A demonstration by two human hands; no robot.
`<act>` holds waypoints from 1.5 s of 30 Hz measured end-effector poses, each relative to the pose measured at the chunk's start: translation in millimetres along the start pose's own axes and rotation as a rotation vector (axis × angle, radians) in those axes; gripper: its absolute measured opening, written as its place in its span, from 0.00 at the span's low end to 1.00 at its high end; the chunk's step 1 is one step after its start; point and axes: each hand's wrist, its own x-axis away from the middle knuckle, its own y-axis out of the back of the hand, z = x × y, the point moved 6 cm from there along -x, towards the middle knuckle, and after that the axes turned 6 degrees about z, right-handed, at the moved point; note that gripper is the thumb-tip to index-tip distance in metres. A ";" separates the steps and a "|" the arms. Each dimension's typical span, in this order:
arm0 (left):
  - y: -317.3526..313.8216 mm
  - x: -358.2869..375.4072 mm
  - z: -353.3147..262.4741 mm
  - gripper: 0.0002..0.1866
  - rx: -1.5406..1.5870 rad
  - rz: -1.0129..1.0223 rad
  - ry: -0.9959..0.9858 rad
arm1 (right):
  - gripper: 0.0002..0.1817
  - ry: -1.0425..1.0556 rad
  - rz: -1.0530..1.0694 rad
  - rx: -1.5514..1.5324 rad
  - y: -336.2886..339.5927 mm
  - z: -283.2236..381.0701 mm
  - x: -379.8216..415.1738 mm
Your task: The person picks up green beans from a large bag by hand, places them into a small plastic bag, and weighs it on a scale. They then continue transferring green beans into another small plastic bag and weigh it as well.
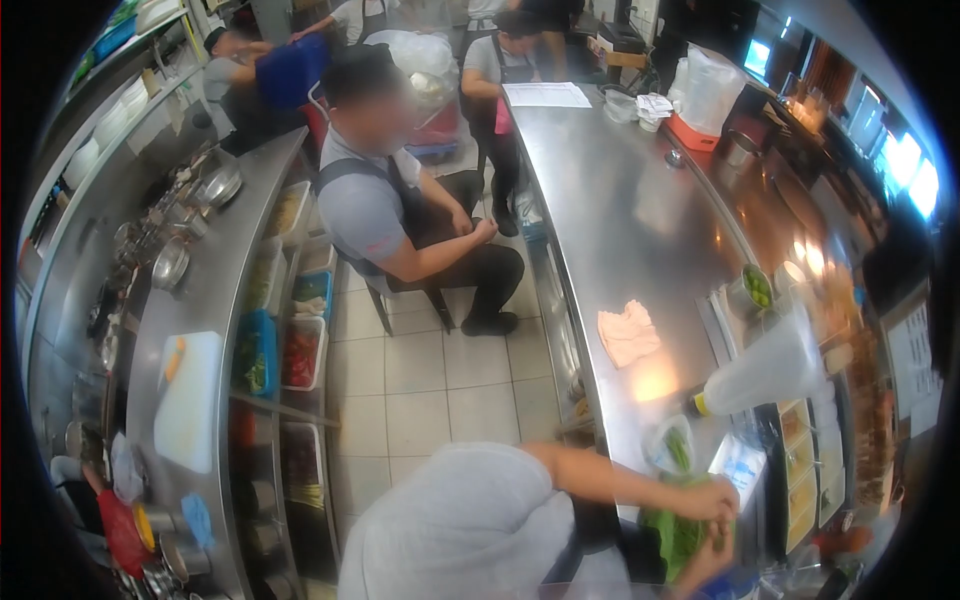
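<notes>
My left hand (714, 497) reaches across the steel counter with its fingers drawn together. Just below it in the head view is my right hand (712, 555), its fingers also closed. The hands almost meet above a bunch of leafy greens (677, 540), and whatever lies between the fingers is too small and blurred to name. Beside my left hand lies a white and blue packet (738, 466). A clear bag or tub with green pieces (676, 447) sits close to my left forearm.
A peach-coloured cloth (628, 333) and a large clear bottle with a yellow tip (765, 370) are farther along the steel counter (640, 190). A seated co-worker (375, 200) occupies the aisle; others stand behind. Opposite, a white cutting board (190, 400) lies on another counter.
</notes>
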 end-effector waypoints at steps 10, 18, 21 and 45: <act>-16.7 13.2 33.1 0.06 -0.332 0.134 0.016 | 0.09 -0.084 -0.266 0.006 24.4 -25.7 4.9; -7.9 9.6 12.8 0.12 -0.452 0.337 0.233 | 0.11 0.003 -0.345 0.134 21.5 -5.2 9.8; -19.5 9.4 11.2 0.13 -0.458 0.411 0.127 | 0.11 0.022 -0.386 0.087 21.8 -2.9 11.1; -26.1 0.8 5.7 0.04 -0.969 0.264 -0.291 | 0.18 -0.097 0.055 0.031 1.7 -82.4 -11.4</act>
